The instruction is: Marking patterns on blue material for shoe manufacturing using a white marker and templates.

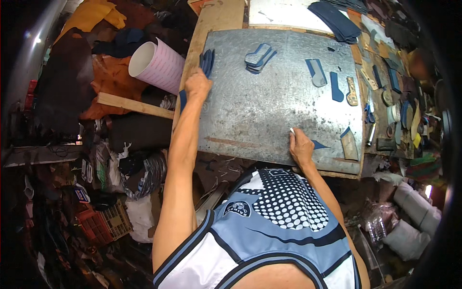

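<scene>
My left hand [198, 85] reaches to the left edge of the metal-topped table [250, 106]. Its fingers close on the near end of a bundle of dark blue cut pieces [207, 61]. Close to the table's front edge, my right hand [301, 147] is curled around a small tool of which only a white tip [292, 130] shows; its kind I cannot make out. Beside that hand lies a pointed blue scrap [319, 144]. Farther back is a small pile of blue curved pieces [260, 58], topped by a grey one.
On the right of the metal sheet are a grey pattern piece [316, 73], a blue piece [336, 87], a tan one [352, 91] and a tan-grey panel [349, 145]. Blue-handled scissors [369, 114] lie beyond. A pink-white roll [159, 65] leans at the left, near a wooden bar [134, 105].
</scene>
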Motion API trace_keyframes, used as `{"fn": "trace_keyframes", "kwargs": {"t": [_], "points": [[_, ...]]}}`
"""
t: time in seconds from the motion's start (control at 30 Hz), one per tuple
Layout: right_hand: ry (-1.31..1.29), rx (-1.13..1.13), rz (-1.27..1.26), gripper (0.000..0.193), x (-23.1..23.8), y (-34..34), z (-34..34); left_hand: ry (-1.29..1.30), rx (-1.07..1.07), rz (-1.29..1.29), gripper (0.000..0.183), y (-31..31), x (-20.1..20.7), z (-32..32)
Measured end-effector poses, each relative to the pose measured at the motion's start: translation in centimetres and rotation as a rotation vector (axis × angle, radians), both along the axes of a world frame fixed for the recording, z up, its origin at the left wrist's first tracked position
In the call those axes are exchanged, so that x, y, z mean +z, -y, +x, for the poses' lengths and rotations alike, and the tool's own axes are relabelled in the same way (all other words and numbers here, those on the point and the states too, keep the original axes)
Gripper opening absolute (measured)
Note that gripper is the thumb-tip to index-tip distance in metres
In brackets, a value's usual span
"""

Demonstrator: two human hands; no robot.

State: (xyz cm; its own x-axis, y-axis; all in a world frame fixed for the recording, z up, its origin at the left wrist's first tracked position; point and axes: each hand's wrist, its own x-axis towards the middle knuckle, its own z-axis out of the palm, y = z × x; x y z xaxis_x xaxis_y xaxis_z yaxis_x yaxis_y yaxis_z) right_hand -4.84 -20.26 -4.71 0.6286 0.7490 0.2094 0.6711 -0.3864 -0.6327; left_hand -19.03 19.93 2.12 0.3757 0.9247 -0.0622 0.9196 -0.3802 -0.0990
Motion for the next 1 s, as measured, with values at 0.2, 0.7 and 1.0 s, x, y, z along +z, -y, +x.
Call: {"fn": "trace_keyframes", "kwargs": {"t": [0.2, 0.7, 1.0], "points": [[-0.01, 0.009, 0.032, 0.014, 0.3, -0.5, -0.1, 0.031, -0.119, -0.064, 0.074, 4.6, -3.6, 5.5], [0.077, -0.025, -0.025, 0.018, -0.8, -0.1, 0.1, 0.225, 0.191, -0.03, 0.049, 6.9, -3.9, -21.2], [0.075, -0.047, -0.08, 0.018, -0.3, -1.1, -0.5, 0.513, 0.249, -0.275, 0.038, 4.4, -5.2, -23.7]]}}
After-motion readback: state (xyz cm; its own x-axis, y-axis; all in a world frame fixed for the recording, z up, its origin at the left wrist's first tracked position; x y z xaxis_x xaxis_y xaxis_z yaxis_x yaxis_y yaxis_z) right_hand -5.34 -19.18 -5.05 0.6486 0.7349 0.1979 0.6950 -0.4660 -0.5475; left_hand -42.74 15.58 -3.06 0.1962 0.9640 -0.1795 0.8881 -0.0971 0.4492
